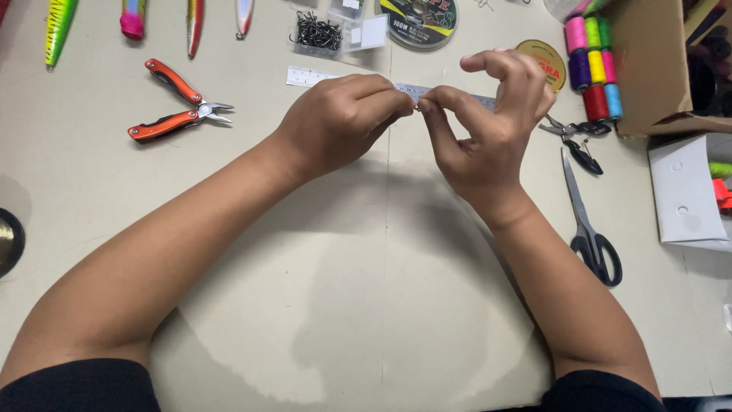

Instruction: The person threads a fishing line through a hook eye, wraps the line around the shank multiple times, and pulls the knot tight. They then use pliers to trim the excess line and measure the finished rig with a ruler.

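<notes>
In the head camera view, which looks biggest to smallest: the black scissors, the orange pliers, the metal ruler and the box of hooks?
1. Metal ruler, longest, though the hands hide its middle.
2. Black scissors.
3. Orange pliers, opened in a V; close to the scissors, so that order is unsure.
4. Box of hooks, smallest.

tiny item pinched between fingers (pixel 396 99) unidentifiable, ruler (pixel 305 75) partly hidden

Round black-yellow labelled spool (pixel 418 21) top centre; round gold tin (pixel 546 61) beside; brown cardboard box (pixel 648 69) top right.
</notes>
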